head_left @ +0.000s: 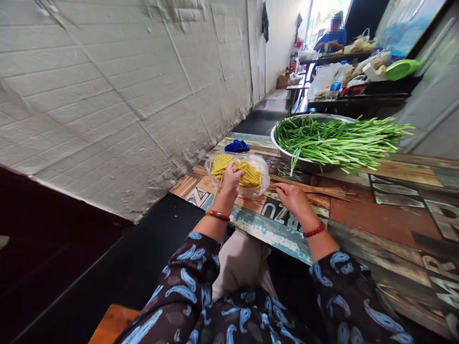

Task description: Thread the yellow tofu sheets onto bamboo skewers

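Bending the left hand point(232, 177) over yellow pieces point(251, 175) in clear plastic point(264, 170) at twelve o'clock, bringing the right hand's point(294, 199) fingertips together by thin sticks point(324, 190) at one, many lying bare, without clearly showing either grip.

Looks like a small eatery or its prep rm. Just beyond the hands, a big metal bowl point(287, 154) of greens point(340, 138) sits on a wood-print table point(387, 220) w/ lettering. Farther off, past the bowl, more tables w/ bags, a bottle point(337, 81) & a seated person point(333, 38) near a bright opening point(324, 12).
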`<state>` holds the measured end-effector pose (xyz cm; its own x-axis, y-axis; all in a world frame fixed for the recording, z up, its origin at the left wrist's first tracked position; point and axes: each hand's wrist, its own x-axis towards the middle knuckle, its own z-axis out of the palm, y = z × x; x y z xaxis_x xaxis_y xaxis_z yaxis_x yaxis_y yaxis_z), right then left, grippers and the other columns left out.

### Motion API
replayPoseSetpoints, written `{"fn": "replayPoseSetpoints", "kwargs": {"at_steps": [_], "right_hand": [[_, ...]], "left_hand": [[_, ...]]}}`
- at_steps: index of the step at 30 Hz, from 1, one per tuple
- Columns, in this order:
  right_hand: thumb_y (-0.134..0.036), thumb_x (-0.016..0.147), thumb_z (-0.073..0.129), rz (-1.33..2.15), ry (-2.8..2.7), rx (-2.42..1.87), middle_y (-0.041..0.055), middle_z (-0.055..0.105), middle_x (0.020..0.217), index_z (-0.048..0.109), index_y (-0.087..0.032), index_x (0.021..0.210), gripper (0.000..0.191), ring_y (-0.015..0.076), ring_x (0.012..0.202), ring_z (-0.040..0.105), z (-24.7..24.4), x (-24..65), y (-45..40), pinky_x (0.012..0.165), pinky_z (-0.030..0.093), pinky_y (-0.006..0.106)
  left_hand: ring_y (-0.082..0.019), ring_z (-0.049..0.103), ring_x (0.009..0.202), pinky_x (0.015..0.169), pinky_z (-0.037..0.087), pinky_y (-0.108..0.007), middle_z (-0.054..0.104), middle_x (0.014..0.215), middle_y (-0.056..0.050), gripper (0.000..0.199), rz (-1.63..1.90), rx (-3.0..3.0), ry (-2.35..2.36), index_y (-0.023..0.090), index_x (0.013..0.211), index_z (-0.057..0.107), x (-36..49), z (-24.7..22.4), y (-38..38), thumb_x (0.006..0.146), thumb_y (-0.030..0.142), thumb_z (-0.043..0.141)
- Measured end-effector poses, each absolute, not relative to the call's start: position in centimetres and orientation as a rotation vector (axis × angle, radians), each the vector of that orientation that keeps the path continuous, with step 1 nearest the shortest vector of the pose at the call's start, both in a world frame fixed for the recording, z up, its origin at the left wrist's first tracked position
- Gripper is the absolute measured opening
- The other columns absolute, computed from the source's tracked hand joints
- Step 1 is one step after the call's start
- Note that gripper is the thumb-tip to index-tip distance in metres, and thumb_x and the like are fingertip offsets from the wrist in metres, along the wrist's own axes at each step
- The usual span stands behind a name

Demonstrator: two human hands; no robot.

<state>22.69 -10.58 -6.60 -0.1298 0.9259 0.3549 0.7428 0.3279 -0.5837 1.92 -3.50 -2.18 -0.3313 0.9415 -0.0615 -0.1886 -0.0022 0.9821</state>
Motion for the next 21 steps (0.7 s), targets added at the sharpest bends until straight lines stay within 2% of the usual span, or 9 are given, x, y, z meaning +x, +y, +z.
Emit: {"fn": "replayPoseSetpoints", "kwargs": {"at_steps": [5, 9, 12, 15, 17, 21], "right_hand": [[-0.036, 0.095, 0.052, 0.38, -1.808, -1.402, 0.0085, 0.079, 0.086, 0.078, -0.019, 0.093, 0.032, 0.0229, 0.079, 0.072, -5.7, 22.3, -10.4, 0.075, 0.052, 0.032], [-0.047, 0.087, 0.06, 0.554, -1.54, -1.271, 0.007, 0.075, 0.08, 0.078, -0.017, 0.089, 0.035, 0.0197, 0.069, 0.065, -4.6, 22.2, -10.6, 0.065, 0.048, 0.03], [-0.059, 0.083, 0.062, 0.836, -1.331, -1.126, 0.0029, 0.067, 0.071, 0.075, -0.016, 0.092, 0.046, 0.0131, 0.055, 0.051, -3.7, 22.3, -10.9, 0.05, 0.038, 0.025], [-0.07, 0.077, 0.064, 1.086, -1.177, -0.972, -0.002, 0.055, 0.062, 0.072, -0.017, 0.085, 0.054, 0.0079, 0.046, 0.035, -3.0, 22.5, -11.2, 0.042, 0.026, 0.023], [-0.069, 0.072, 0.07, 1.173, -1.147, -0.931, -0.0032, 0.052, 0.061, 0.07, -0.017, 0.08, 0.053, 0.0069, 0.046, 0.032, -2.6, 22.5, -11.5, 0.041, 0.023, 0.022], [-0.054, 0.066, 0.082, 1.326, -1.169, -0.905, -0.0017, 0.059, 0.068, 0.071, -0.015, 0.081, 0.043, 0.008, 0.053, 0.041, -1.9, 22.3, -12.0, 0.043, 0.025, 0.021]], "left_hand": [[-0.011, 0.063, 0.07, 0.073, 0.049, -0.023, 0.068, 0.081, 0.002, 0.075, 1.44, 0.805, 1.046, 0.015, 0.128, 0.055, -0.5, 0.8, -6.1, 0.055, -0.002, 0.065], [-0.013, 0.068, 0.076, 0.074, 0.05, -0.024, 0.072, 0.086, 0.0, 0.071, 1.175, 0.889, 0.871, 0.018, 0.125, 0.061, 0.0, 3.2, -7.8, 0.056, 0.004, 0.07], [-0.014, 0.069, 0.08, 0.077, 0.05, -0.024, 0.073, 0.089, -0.001, 0.07, 1.023, 0.972, 0.782, 0.018, 0.125, 0.065, 1.4, 4.1, -8.2, 0.056, 0.006, 0.072], [-0.014, 0.069, 0.077, 0.077, 0.05, -0.025, 0.073, 0.086, -0.002, 0.069, 0.934, 1.017, 0.746, 0.016, 0.125, 0.066, 2.7, 4.0, -7.9, 0.057, 0.007, 0.074], [-0.014, 0.069, 0.077, 0.076, 0.05, -0.025, 0.073, 0.086, -0.003, 0.068, 0.887, 1.037, 0.73, 0.016, 0.124, 0.066, 3.3, 3.6, -7.5, 0.058, 0.007, 0.075], [-0.015, 0.068, 0.076, 0.075, 0.049, -0.026, 0.074, 0.084, -0.003, 0.064, 0.824, 1.069, 0.702, 0.015, 0.122, 0.068, 4.1, 3.4, -6.5, 0.059, 0.008, 0.078]]}}
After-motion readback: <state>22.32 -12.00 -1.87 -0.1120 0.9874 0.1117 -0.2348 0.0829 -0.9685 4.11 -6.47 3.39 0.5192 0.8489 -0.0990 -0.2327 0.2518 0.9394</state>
